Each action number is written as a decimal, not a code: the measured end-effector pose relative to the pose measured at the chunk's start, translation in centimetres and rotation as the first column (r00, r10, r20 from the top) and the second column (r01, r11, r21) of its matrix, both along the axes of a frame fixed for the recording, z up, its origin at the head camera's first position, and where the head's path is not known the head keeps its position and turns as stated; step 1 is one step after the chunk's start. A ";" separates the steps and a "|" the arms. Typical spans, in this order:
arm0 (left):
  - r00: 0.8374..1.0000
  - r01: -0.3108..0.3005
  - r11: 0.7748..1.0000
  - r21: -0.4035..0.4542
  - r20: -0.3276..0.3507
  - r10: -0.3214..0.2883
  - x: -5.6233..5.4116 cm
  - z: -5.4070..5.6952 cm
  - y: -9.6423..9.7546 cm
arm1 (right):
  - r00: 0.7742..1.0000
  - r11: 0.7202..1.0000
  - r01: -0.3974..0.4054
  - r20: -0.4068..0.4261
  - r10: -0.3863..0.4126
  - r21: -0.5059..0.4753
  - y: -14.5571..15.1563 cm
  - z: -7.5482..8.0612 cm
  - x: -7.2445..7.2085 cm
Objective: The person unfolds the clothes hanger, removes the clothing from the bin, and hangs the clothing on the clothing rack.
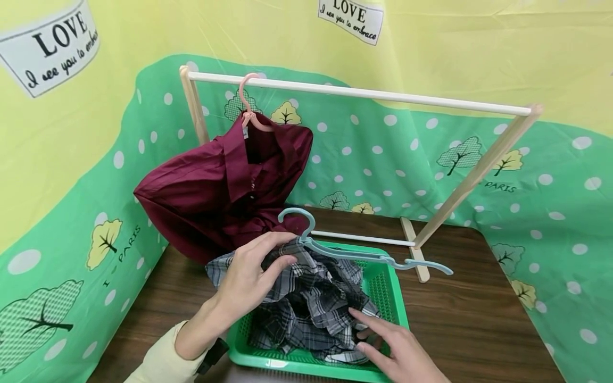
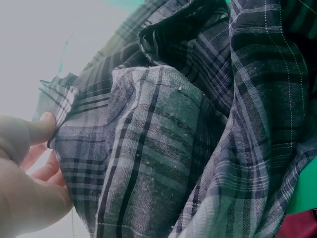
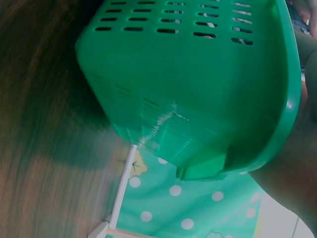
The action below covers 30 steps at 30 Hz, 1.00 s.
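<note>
My left hand (image 1: pixel 249 271) pinches a grey and black plaid shirt (image 1: pixel 325 303) near its top, thumb on one side and fingers on the other. The left wrist view shows that edge of plaid cloth (image 2: pixel 143 144) between thumb and fingers. A light blue hanger (image 1: pixel 354 254) sits at the top of the shirt, its hook up and one arm sticking out bare to the right; its left part is hidden. Over the basket's right side, my right hand (image 1: pixel 397 346) has its index finger and thumb extended and apart, fingertips at the shirt's folds.
The green basket (image 1: pixel 399 306) under the shirt stands on a dark wooden table (image 1: pixel 460 314). Behind it is a clothes rack with a white rail (image 1: pixel 364 94). A maroon shirt (image 1: pixel 206 175) hangs there at the left on a pink hanger (image 1: pixel 246 96). Patterned cloth walls surround the table.
</note>
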<state>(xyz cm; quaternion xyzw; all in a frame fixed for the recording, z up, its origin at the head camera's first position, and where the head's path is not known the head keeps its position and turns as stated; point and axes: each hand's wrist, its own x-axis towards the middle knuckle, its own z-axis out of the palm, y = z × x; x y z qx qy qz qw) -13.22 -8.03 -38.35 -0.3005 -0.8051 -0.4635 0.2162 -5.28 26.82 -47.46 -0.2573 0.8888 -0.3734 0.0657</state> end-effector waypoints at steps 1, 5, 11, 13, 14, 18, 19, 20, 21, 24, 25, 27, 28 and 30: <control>1.000 0.007 1.000 -0.002 0.002 -0.007 0.0 0.0 0.0 | 0.999 0.999 0.029 -0.033 -0.029 0.014 0.0 0.1 0.0; 0.999 0.037 0.999 -0.029 0.008 -0.037 0.1 -0.2 -0.2 | 0.973 0.984 0.174 -0.162 -0.167 0.029 -0.2 0.2 0.2; 0.998 0.056 0.996 -0.067 0.010 -0.056 0.2 -0.7 -0.6 | 0.873 0.924 0.381 -0.314 -0.373 -0.038 0.0 0.9 0.2; 0.998 0.059 0.996 -0.069 0.017 -0.058 0.2 -0.8 -0.8 | 0.831 0.893 0.441 -0.335 -0.444 -0.089 0.3 1.2 0.0; 0.998 0.062 0.996 -0.070 0.019 -0.061 0.1 -0.9 -0.8 | 0.811 0.873 0.471 -0.327 -0.485 -0.124 0.4 1.4 0.0; 0.996 0.089 0.993 -0.082 0.020 -0.088 0.0 -1.1 -1.0 | 0.759 0.771 0.559 -0.185 -0.624 -0.306 1.0 2.3 -0.2; 0.995 0.098 0.992 -0.086 0.019 -0.096 -0.1 -1.2 -1.0 | 0.762 0.746 0.558 -0.132 -0.634 -0.362 1.2 2.5 -0.3; 0.994 0.107 0.990 -0.089 0.020 -0.106 -0.1 -1.2 -1.0 | 0.772 0.728 0.543 -0.090 -0.629 -0.419 1.4 2.6 -0.4; 0.993 0.116 0.989 -0.092 0.021 -0.115 -0.1 -1.3 -1.1 | 0.794 0.716 0.508 -0.062 -0.605 -0.479 1.7 2.7 -0.5; 0.991 0.136 0.987 -0.090 0.023 -0.134 -0.2 -1.4 -1.1 | 0.899 0.656 0.282 -0.046 -0.436 -0.700 2.9 2.5 -1.0; 0.990 0.141 0.986 -0.087 0.024 -0.140 -0.3 -1.4 -1.1 | 0.928 0.630 0.198 -0.064 -0.367 -0.751 3.3 2.4 -1.2; 0.989 0.146 0.986 -0.083 0.024 -0.145 -0.4 -1.4 -1.2 | 0.966 0.559 0.053 -0.100 -0.239 -0.828 4.0 2.1 -1.5; 0.989 0.147 0.986 -0.081 0.023 -0.146 -0.4 -1.5 -1.2 | 0.975 0.523 0.005 -0.113 -0.193 -0.852 4.2 1.9 -1.7; 0.989 0.146 0.986 -0.081 0.020 -0.145 -0.5 -1.5 -1.3 | 0.980 0.492 -0.044 -0.133 -0.147 -0.870 4.5 1.7 -1.9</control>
